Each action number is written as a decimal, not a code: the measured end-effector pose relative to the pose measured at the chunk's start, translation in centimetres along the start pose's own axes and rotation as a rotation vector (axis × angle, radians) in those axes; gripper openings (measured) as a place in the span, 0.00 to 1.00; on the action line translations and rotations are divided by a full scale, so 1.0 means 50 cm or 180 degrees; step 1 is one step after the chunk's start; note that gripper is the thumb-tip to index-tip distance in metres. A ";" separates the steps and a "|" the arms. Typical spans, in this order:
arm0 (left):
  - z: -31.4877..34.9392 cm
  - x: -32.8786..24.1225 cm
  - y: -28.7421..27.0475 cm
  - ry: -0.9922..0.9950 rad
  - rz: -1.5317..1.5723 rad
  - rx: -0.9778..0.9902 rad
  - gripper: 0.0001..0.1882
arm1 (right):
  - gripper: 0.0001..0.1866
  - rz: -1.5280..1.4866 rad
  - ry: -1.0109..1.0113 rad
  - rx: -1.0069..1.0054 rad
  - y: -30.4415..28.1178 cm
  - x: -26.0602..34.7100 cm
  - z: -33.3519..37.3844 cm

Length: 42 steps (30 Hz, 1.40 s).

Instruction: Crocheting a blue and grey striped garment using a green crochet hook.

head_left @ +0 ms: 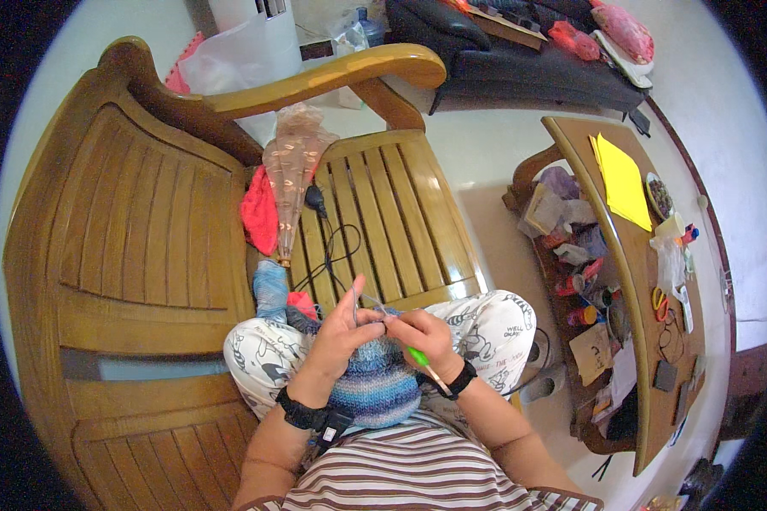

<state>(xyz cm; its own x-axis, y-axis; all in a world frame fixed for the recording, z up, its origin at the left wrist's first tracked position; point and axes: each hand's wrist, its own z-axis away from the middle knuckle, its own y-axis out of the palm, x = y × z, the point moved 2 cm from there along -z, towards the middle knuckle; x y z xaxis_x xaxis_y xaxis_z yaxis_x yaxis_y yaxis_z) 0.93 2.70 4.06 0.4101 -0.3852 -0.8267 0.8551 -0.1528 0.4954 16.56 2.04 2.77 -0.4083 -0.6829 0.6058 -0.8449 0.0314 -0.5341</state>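
A blue, grey and white striped piece of crochet (pixel 371 387) lies in my lap, bulging below my hands. My left hand (pixel 343 330) pinches its upper edge between thumb and fingers. The left index finger points up, with a grey-blue strand of yarn (pixel 368 298) running from it toward the right hand. In my right hand (pixel 426 334) is a crochet hook (pixel 418 356) with a green grip, its back end slanting down to the wrist. The hook's tip meets the work between both hands; the stitch there is too small to make out.
On the wooden bench (pixel 383 213) by my left knee are a blue yarn skein (pixel 270 289), a folded umbrella (pixel 288 179), a red cloth (pixel 260 213) and a black cable (pixel 341 243). To the right stands a cluttered table (pixel 588 170) with yellow paper (pixel 622 183) and scissors (pixel 660 303).
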 end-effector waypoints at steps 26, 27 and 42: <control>0.012 -0.022 -0.029 -0.0497 -0.0083 0.0649 0.36 | 0.05 -0.2320 0.0824 -0.0343 -0.054 0.012 -0.015; 0.013 -0.021 -0.028 -0.0459 -0.0197 0.0735 0.35 | 0.05 -0.2746 0.1073 -0.0282 -0.057 0.012 -0.015; 0.020 0.020 0.021 0.0732 -0.1188 -0.0690 0.36 | 0.19 -0.0020 0.0166 -0.0485 -0.006 0.024 -0.035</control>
<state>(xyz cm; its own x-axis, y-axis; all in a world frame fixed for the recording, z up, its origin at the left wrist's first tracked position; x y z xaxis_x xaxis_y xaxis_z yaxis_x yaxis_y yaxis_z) 1.93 1.26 4.02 0.1015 -0.1255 -0.9869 0.9934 -0.0397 0.1072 15.74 2.48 4.70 -0.4169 -0.6447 0.6408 -0.8885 0.1404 -0.4368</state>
